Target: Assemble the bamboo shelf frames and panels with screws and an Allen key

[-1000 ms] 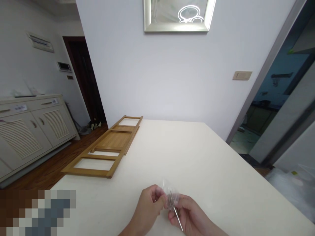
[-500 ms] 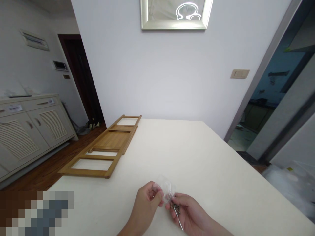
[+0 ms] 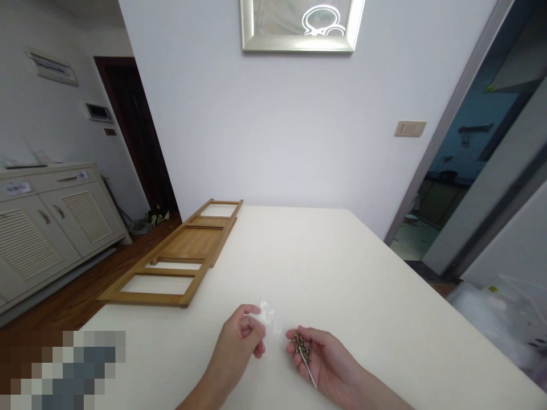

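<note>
My left hand pinches a small clear plastic bag near the front of the white table. To its right, my right hand is turned palm up, with curled fingers cupping several bronze-coloured screws. A thin silver metal rod lies among them and sticks out toward me over the palm. The bag is apart from the right hand and looks flat.
A wooden frame with a solid middle panel lies along the table's left side. Behind the table stands a white wall with a silver-framed picture. A white cabinet is at left. Clear plastic wrapping lies beyond the right edge.
The screws and rod have come out of the plastic bag into my right palm. My left hand has drawn the bag away to the left, and the view has shifted slightly right.
</note>
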The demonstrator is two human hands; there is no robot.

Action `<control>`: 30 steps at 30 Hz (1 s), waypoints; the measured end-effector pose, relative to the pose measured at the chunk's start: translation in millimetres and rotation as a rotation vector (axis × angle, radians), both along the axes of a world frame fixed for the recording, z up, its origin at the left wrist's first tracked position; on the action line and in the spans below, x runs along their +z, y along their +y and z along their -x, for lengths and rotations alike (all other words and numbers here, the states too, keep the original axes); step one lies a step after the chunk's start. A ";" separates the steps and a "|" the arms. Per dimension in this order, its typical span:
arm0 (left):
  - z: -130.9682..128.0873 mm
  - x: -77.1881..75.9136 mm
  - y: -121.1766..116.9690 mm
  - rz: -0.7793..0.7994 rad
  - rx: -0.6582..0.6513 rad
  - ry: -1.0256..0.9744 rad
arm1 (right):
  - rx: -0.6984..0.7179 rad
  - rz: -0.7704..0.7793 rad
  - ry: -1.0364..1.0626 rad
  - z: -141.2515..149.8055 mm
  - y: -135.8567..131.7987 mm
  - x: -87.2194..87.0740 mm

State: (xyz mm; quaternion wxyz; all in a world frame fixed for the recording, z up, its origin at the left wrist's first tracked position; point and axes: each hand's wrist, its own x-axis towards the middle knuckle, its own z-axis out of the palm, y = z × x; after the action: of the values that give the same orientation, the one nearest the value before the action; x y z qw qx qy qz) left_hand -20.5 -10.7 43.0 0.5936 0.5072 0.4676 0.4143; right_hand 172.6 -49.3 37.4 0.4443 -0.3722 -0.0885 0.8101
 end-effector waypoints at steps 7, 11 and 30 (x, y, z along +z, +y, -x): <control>34.5 -21.6 -12.4 0.053 0.004 0.174 | 0.002 -0.047 0.025 -6.7 3.2 0.9; 46.2 -22.3 -17.9 0.013 -0.042 0.437 | 0.003 -0.067 0.049 -7.7 2.5 0.2; -47.7 -26.5 -55.0 -1.780 0.010 0.987 | -0.011 -0.058 0.068 13.4 -11.1 -7.3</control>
State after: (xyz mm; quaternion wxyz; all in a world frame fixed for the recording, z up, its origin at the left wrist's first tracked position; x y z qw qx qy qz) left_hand 27.2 -65.6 16.4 -0.2602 0.8771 0.1846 0.3590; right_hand 159.2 -60.3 30.1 0.4620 -0.3320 -0.0947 0.8170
